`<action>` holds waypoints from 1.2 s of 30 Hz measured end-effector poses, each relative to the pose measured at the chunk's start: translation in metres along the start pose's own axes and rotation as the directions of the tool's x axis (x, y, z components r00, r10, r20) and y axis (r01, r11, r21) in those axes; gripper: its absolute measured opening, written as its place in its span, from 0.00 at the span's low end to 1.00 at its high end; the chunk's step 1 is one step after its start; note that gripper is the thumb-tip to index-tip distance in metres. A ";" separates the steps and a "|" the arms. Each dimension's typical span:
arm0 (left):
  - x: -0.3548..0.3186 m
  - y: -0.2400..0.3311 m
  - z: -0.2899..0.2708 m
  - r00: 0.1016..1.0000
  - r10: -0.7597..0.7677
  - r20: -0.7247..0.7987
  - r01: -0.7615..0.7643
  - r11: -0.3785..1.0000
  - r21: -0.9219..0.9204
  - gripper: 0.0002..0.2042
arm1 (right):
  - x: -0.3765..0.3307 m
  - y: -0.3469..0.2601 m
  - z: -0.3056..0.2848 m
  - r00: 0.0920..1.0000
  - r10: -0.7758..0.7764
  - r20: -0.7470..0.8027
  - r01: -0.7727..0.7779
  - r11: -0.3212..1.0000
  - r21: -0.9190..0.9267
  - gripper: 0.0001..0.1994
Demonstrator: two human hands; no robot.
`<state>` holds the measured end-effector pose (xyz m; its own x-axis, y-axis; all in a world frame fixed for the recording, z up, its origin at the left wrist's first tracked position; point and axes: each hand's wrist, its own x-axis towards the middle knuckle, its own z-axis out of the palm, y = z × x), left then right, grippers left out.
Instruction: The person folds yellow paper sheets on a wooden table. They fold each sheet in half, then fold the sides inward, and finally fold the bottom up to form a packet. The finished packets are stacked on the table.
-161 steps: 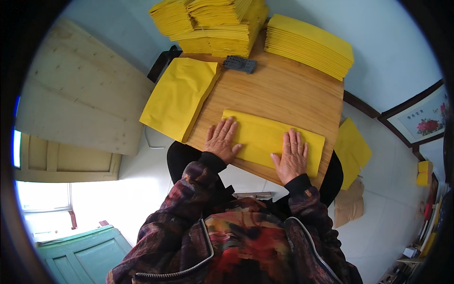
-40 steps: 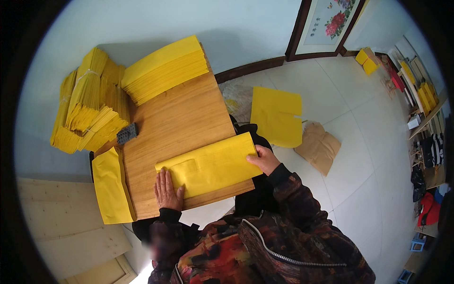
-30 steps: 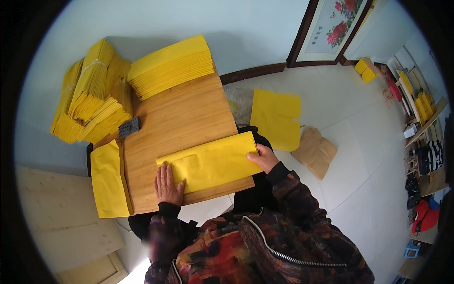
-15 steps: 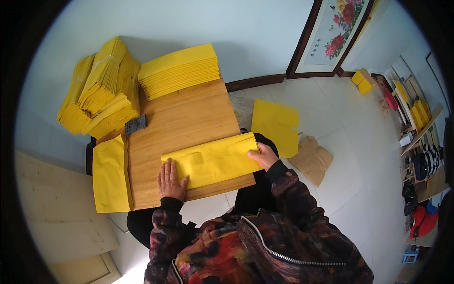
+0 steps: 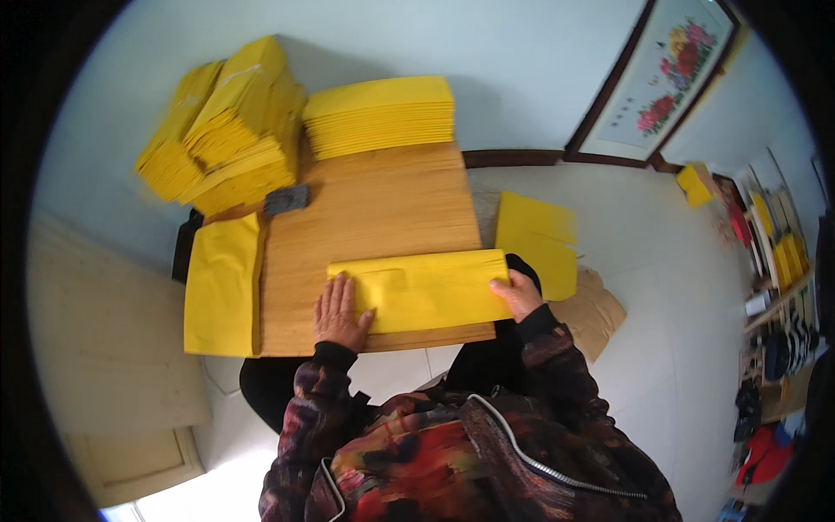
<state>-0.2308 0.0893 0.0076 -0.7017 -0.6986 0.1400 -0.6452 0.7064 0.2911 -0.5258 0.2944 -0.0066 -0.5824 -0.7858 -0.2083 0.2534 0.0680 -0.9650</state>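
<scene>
Left hand (image 5: 341, 313) pressing flat, fingers spread, on yellow envelope (image 5: 422, 290) | right hand (image 5: 517, 296) pinching its right end | envelope lying along wooden board's (image 5: 374, 209) near edge | risk: overhanging end probably slipping off, fold creasing crooked.

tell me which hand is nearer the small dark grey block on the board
Left. The left hand lies flat below the grey block; the right hand is farther, at the yellow envelope's right end.

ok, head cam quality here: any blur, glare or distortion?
Head view: strong fisheye, the wooden board's edges and the framed flower picture bow outward; black vignette rings the frame; bright glare at the bottom edge; the folded yellow paper sheet and hands look sharp.
</scene>
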 end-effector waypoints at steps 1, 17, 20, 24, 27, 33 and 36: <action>-0.001 0.000 0.000 1.000 -0.007 0.007 0.007 1.000 0.023 0.35 | 0.001 -0.002 -0.002 1.000 0.007 -0.011 -0.008 0.996 -0.087 0.13; 0.008 -0.013 -0.019 0.895 -0.432 -0.108 0.383 0.871 -0.307 0.24 | 0.006 -0.012 -0.017 1.000 -0.006 0.022 0.010 0.979 -0.201 0.09; 0.020 -0.006 -0.030 0.855 -0.507 0.107 0.515 0.811 -0.277 0.21 | 0.006 -0.019 -0.021 0.999 -0.021 0.030 0.028 0.967 -0.253 0.10; 0.023 0.012 -0.029 0.861 -0.496 0.113 0.509 0.830 -0.230 0.21 | 0.006 -0.022 -0.027 0.999 -0.025 0.039 0.035 0.960 -0.279 0.12; 0.025 0.017 -0.027 0.848 -0.511 0.143 0.530 0.827 -0.187 0.21 | 0.002 -0.024 -0.031 0.998 -0.041 0.037 0.049 0.972 -0.230 0.13; 0.032 0.021 -0.022 0.809 -0.559 0.182 0.582 0.806 -0.110 0.20 | -0.018 -0.041 -0.026 0.986 -0.164 0.025 0.166 0.965 -0.204 0.12; 0.027 0.023 -0.015 0.812 -0.572 0.115 0.583 0.797 -0.158 0.19 | -0.025 -0.050 -0.021 0.976 -0.218 0.008 0.213 0.944 -0.251 0.11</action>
<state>-0.2596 0.0851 0.0326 -0.2360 -0.9582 -0.1617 -0.8755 0.1374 0.4634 -0.5403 0.3233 0.0437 -0.6173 -0.7867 0.0081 -0.0787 0.0516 -0.9956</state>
